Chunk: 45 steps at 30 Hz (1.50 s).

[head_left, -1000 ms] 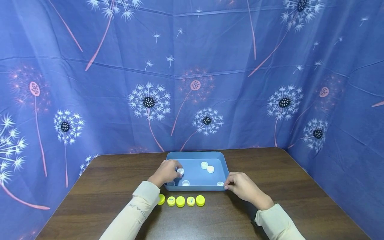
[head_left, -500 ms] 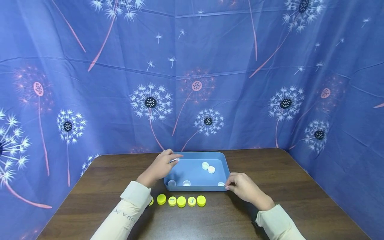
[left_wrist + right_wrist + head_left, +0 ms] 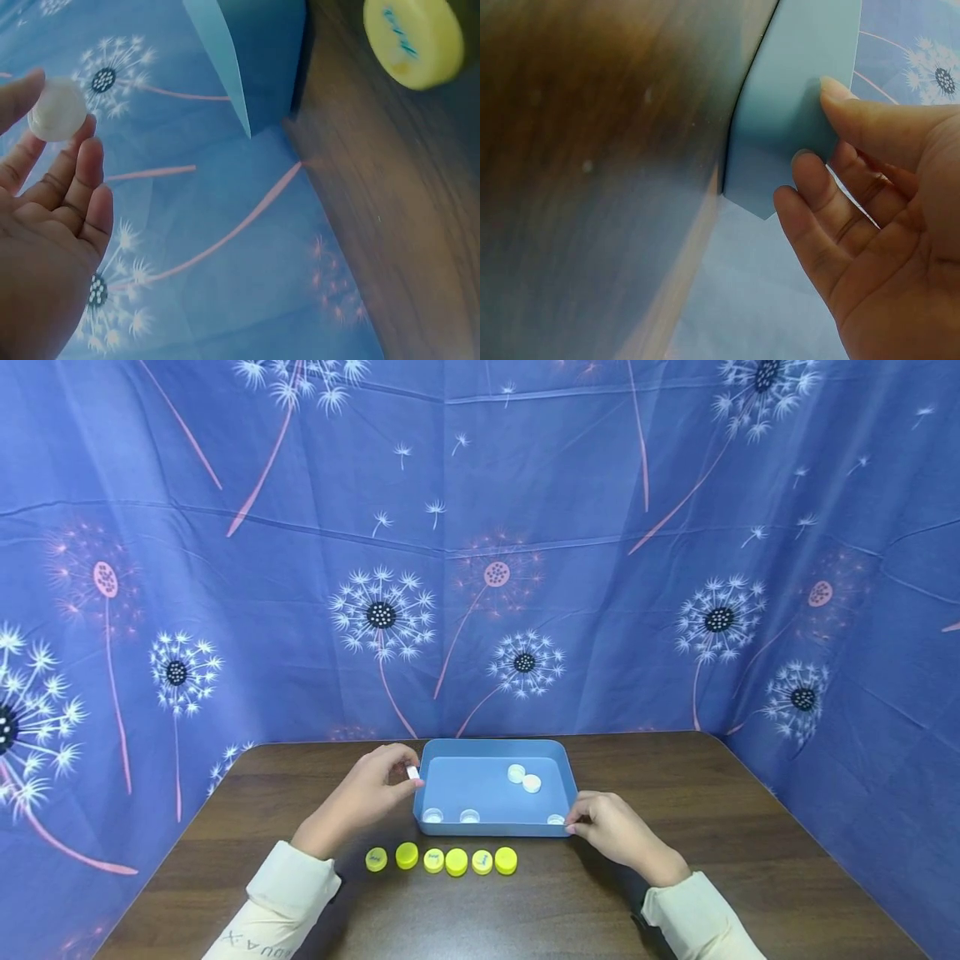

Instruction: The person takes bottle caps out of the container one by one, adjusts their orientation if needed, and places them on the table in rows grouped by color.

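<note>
My left hand [image 3: 360, 789] pinches a white bottle cap [image 3: 412, 772] between thumb and fingers, just off the left side of a shallow blue tray [image 3: 495, 830]. The left wrist view shows the cap [image 3: 58, 112] face-on, with the other fingers loosely curled. At the tray's near right corner, my right hand [image 3: 618, 833] grips the rim, thumb on one side and fingers on the other. Several white caps lie inside the tray: an overlapping pair [image 3: 532, 783] toward the back right and others along the near wall, such as a clear-looking one [image 3: 469, 817].
A row of several yellow caps [image 3: 456, 862] lies on the wooden table [image 3: 480, 918] in front of the tray; some have writing on top. A blue curtain with dandelion prints [image 3: 450, 568] hangs behind the table and along its sides.
My left hand has lifted the white cap out of the tray and moved left past its side wall. The leftmost yellow cap has come into view. The right hand keeps its grip on the corner.
</note>
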### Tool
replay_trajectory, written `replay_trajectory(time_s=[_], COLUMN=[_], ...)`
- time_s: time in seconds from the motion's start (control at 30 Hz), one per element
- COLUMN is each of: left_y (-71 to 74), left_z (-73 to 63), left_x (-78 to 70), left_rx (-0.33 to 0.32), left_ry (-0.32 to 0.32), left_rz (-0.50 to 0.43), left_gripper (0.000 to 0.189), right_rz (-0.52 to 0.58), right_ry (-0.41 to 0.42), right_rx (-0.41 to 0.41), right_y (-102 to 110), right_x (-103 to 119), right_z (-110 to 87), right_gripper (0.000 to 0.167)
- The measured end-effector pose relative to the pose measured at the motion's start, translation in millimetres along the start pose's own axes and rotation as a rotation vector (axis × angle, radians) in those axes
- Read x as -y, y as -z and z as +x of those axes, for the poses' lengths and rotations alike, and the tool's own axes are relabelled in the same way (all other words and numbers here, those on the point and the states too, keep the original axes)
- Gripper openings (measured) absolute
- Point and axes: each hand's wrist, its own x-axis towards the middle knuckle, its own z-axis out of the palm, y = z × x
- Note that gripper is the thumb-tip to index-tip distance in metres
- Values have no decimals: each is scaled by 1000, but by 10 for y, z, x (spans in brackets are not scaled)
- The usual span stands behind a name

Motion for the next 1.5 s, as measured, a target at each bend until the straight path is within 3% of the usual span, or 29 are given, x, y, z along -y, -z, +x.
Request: replay_trajectory(time_s=[0.2,0.3,0.5,0.73,1.1,1.5], left_y=[121,145,106,62,-26,-73], left_z=[-256,-387,-624,-849,-949,-1008], left_x=[24,54,162,248,304,315], left_rx=[-21,0,51,143,308,318], left_ry=[26,42,13,13,-4,-1], left_rz=[-16,-38,-94,-82,13,106], left_gripper=[21,21,25,27,30,25], right_rz=[-7,-13,-18,-12,20,14], right_ry=[-7,-11,-9,-22,-29,-34], right_rx=[12,18,17,30,22,27], right_y=[9,20,34,43,54,30], right_x=[-16,-19,-10,12,17,26], right_z=[19,30,39,57,32,23], right_gripper=[12,12,13,12,15,15])
